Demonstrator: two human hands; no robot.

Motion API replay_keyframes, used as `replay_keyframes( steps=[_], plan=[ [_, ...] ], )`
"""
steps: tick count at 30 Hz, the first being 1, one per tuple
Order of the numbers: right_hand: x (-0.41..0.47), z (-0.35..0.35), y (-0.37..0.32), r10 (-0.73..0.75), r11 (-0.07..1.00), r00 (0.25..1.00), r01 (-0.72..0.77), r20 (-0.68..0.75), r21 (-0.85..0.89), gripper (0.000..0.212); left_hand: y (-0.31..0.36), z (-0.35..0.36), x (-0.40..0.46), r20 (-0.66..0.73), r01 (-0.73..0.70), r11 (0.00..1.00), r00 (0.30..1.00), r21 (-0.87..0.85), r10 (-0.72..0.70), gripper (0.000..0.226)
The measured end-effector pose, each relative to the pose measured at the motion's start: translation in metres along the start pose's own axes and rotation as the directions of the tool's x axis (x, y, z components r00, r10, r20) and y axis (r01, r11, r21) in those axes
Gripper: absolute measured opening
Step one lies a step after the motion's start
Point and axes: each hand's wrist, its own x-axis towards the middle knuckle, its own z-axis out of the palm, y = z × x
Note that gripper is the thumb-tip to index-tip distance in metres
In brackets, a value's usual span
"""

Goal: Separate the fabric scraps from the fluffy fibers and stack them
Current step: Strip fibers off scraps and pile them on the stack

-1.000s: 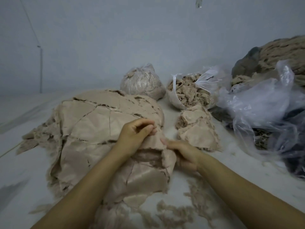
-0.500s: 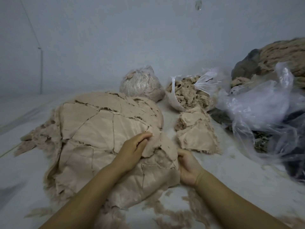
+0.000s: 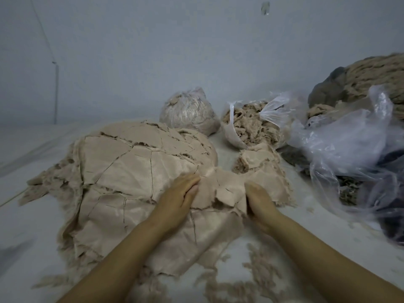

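A big mound of beige fabric scraps (image 3: 131, 171) with fluffy fibers under its edges lies on the white surface. My left hand (image 3: 177, 197) rests on its near right side with straight fingers, pressing the cloth. My right hand (image 3: 260, 202) is at the mound's right edge; its thumb is hidden under a loose fabric scrap (image 3: 225, 191) that it holds between the two hands. A small stack of scraps (image 3: 262, 169) sits just beyond my right hand. Loose fluffy fibers (image 3: 251, 276) lie scattered on the surface near me.
At the back stand a tied plastic bag (image 3: 188, 112) and an open bag of fibers (image 3: 251, 125). A crumpled clear plastic bag (image 3: 341, 138), dark material (image 3: 391, 215) and a heap of beige fibers (image 3: 376, 77) fill the right side. A wall rises behind.
My left hand has gone from pinching a scrap to lying flat on the mound. My right hand has come up at the mound's right edge, and scraps now bunch between the hands.
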Motion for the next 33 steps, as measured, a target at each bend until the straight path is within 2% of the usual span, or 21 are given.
replay_keyframes(
  steps=[2,5,8,10,13,15,16,18,20,22,24,26,28,30,33],
  plan=[
    [0.005,-0.023,-0.007,-0.087,0.996,0.994,0.085,-0.060,-0.033,0.030,-0.005,-0.002,0.001,0.011,-0.078,0.989,0.997,0.127,0.077,0.037],
    [0.006,-0.043,-0.004,-0.110,0.993,0.991,0.105,-0.077,-0.056,0.022,-0.009,0.001,0.000,0.065,-0.120,0.971,0.992,0.205,0.109,0.035],
    [0.006,-0.052,0.004,-0.075,0.994,0.993,0.083,-0.094,0.077,0.039,-0.016,0.003,-0.001,0.071,-0.096,0.961,0.994,0.261,0.080,0.032],
    [0.005,-0.058,0.007,-0.058,0.991,0.995,0.067,-0.077,0.113,0.037,-0.020,0.003,-0.001,0.078,-0.086,0.950,0.995,0.300,0.066,0.030],
    [0.002,-0.062,0.011,-0.050,0.995,0.999,0.050,0.002,-0.085,0.021,-0.014,0.004,-0.002,0.020,-0.062,0.954,0.998,0.294,0.058,0.024],
    [0.001,-0.059,0.012,-0.030,0.979,0.999,0.037,0.038,-0.201,0.023,0.000,0.010,0.001,-0.067,-0.091,0.965,0.992,0.248,0.111,0.027],
    [0.002,-0.057,0.012,-0.027,0.973,0.999,0.036,0.041,-0.229,0.028,0.010,0.015,0.004,-0.056,-0.133,0.963,0.987,0.235,0.150,0.032],
    [0.002,-0.054,0.011,-0.042,0.963,0.998,0.051,0.040,-0.266,0.033,0.026,0.029,0.011,0.066,-0.235,0.941,0.972,0.242,0.225,0.043],
    [0.000,-0.049,0.009,-0.039,0.941,0.996,0.063,0.078,-0.331,0.027,0.035,0.045,0.017,0.171,-0.274,0.926,0.957,0.259,0.235,0.048],
    [-0.003,-0.042,0.012,-0.001,0.923,0.990,0.055,0.140,-0.382,0.020,0.035,0.057,0.019,0.212,-0.227,0.944,0.961,0.238,0.178,0.050],
    [-0.002,-0.038,0.017,-0.019,0.932,0.989,0.069,0.144,-0.355,0.025,0.022,0.065,0.018,0.222,-0.089,0.970,0.974,0.228,0.037,0.053],
    [-0.001,-0.041,0.020,-0.071,0.964,0.995,0.087,0.074,-0.250,0.022,0.004,0.068,0.013,0.246,0.002,0.939,0.965,0.345,-0.092,0.054],
    [-0.001,-0.050,0.018,-0.096,0.994,0.995,0.095,-0.020,-0.051,0.014,-0.007,0.070,0.009,0.252,-0.014,0.884,0.960,0.468,-0.119,0.052],
    [0.001,-0.059,0.015,-0.108,0.993,0.994,0.108,-0.011,0.051,0.014,-0.008,0.074,0.009,0.212,-0.018,0.909,0.974,0.416,-0.077,0.049],
    [0.001,-0.058,0.016,-0.048,0.996,0.996,0.054,0.080,-0.076,0.018,0.004,0.075,0.013,0.044,0.000,0.994,0.999,0.106,-0.005,0.040]
  ],
)
